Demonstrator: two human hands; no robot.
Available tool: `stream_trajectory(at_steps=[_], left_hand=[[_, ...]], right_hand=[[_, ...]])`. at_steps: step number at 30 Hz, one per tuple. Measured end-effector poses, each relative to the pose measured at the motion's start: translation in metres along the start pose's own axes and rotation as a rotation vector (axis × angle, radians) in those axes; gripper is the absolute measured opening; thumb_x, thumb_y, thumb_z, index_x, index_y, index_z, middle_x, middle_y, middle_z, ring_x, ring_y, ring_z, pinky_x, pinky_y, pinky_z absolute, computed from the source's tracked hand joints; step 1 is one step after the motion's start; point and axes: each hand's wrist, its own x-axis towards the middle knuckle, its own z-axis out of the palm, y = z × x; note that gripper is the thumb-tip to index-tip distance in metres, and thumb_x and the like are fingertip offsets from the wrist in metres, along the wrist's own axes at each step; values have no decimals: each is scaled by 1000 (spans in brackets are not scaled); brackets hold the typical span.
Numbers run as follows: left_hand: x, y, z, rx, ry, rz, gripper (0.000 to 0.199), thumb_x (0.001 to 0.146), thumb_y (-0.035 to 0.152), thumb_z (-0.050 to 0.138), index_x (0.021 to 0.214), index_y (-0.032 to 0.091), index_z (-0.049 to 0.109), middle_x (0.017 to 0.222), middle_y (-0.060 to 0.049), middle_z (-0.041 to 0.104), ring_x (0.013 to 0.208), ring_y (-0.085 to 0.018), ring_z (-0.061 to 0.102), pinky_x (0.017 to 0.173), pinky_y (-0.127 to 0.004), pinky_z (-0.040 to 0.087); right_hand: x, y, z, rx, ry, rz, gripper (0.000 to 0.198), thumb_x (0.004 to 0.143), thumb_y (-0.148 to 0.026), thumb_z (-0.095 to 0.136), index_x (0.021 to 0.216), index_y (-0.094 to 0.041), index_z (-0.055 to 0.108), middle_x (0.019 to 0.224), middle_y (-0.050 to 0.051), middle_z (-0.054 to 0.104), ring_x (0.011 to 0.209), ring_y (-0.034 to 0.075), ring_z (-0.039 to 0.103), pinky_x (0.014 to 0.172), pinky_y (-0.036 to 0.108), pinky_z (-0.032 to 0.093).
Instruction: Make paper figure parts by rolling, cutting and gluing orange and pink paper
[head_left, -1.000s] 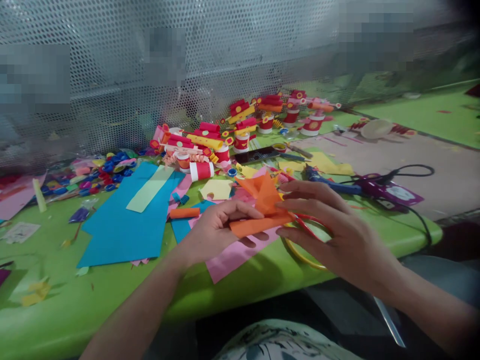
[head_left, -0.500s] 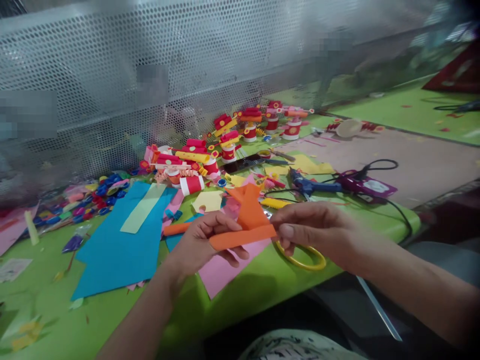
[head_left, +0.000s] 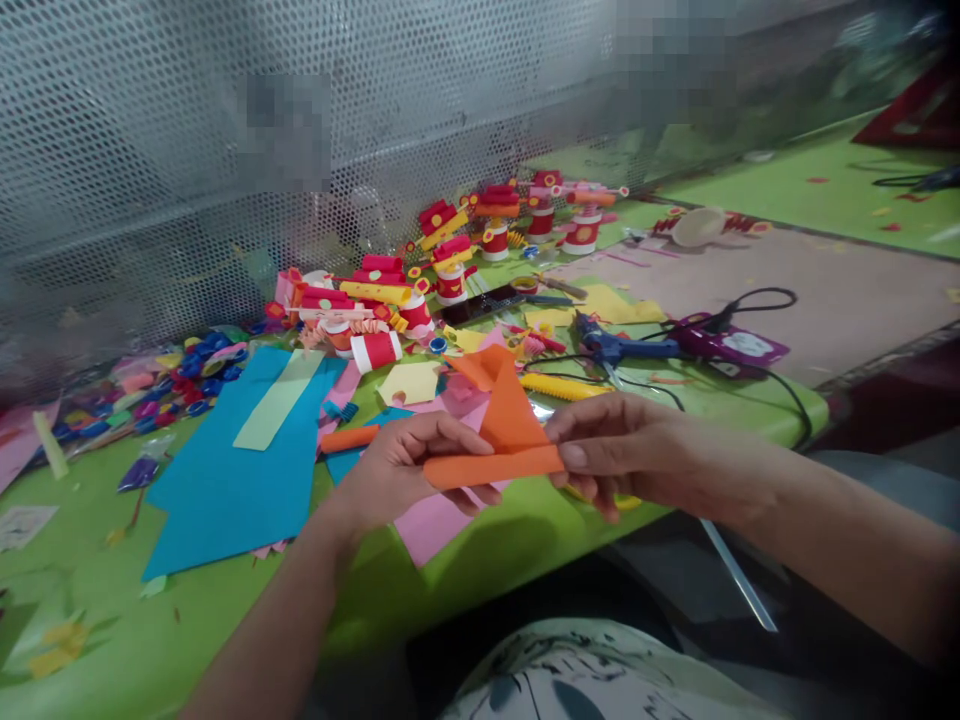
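Between my hands is a sheet of orange paper (head_left: 491, 467), its near edge rolled into a tube and its far part standing up as a loose flap. My left hand (head_left: 412, 460) grips the tube's left end, fingers curled beneath it. At the right end, my right hand (head_left: 622, 450) pinches the paper between thumb and fingers. Under the hands lies a pink sheet (head_left: 427, 525) on the green table. A finished-looking orange roll (head_left: 349, 438) rests just left of my left hand. Yellow-handled scissors (head_left: 607, 498) are mostly hidden below my right hand.
Blue sheets (head_left: 247, 480) with a pale green strip (head_left: 277, 400) lie on the left. Red paper-cup models (head_left: 375, 350) line the mesh partition (head_left: 187, 120). A blue glue gun (head_left: 622, 345), its cord and a purple box (head_left: 731, 345) sit at right. Colourful caps (head_left: 202, 380) are heaped at back left.
The right end of the paper has come into my right thumb's pinch, and the near edge looks more rounded. My right hand now covers more of the scissors. The view has shifted slightly.
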Motion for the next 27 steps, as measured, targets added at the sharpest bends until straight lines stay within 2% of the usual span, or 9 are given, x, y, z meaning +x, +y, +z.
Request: stream_trajectory(at_steps=[2, 6, 12, 16, 20, 23, 27], left_hand=[[0, 0, 1, 18, -6, -7, 26, 81, 33, 86, 99, 18, 75, 82, -6, 81, 75, -21, 80, 66, -26, 64], [2, -3, 0, 7, -18, -2, 24, 83, 29, 85, 102, 18, 75, 87, -7, 82, 80, -22, 81, 66, -25, 64], [2, -2, 0, -8, -31, 5, 22, 83, 25, 85, 101, 18, 75, 85, -5, 82, 80, -20, 81, 68, -24, 65], [1, 1, 1, 38, -8, 12, 20, 85, 25, 82, 102, 18, 75, 90, -6, 82, 82, -21, 81, 69, -25, 65], [0, 2, 5, 70, 7, 25, 21, 83, 28, 84, 99, 16, 77, 85, -7, 81, 78, -21, 80, 69, -28, 66], [-1, 2, 12, 102, 90, 104, 19, 77, 26, 88, 91, 16, 80, 85, -8, 81, 76, -22, 80, 73, -32, 66], [1, 1, 16, 123, 246, 246, 19, 65, 19, 94, 78, 19, 81, 95, -8, 83, 93, -26, 80, 89, -38, 65]], right_hand=[[1, 3, -3, 4, -13, 23, 24, 70, -32, 94, 85, -20, 80, 69, 0, 75, 53, 9, 65, 50, 19, 57], [0, 7, -4, -49, 33, -53, 22, 70, -32, 93, 84, -20, 82, 65, -2, 73, 52, 8, 64, 51, 18, 57], [0, 5, -6, -187, 62, -85, 24, 71, -36, 92, 87, -21, 82, 69, 0, 76, 52, 11, 68, 53, 23, 60], [-2, 2, -7, -348, 78, -200, 17, 79, -35, 86, 87, -20, 83, 66, 0, 75, 54, 10, 67, 53, 18, 53], [-2, 2, -6, -440, 79, -225, 17, 84, -37, 82, 83, -20, 82, 64, 0, 73, 54, 9, 64, 52, 18, 47], [-1, 6, -5, -447, 130, -258, 17, 77, -37, 86, 81, -20, 82, 60, 0, 71, 52, 10, 61, 49, 20, 45], [-2, 13, -3, -394, 230, -293, 19, 71, -37, 91, 82, -23, 84, 61, 1, 73, 53, 10, 57, 49, 19, 43]])
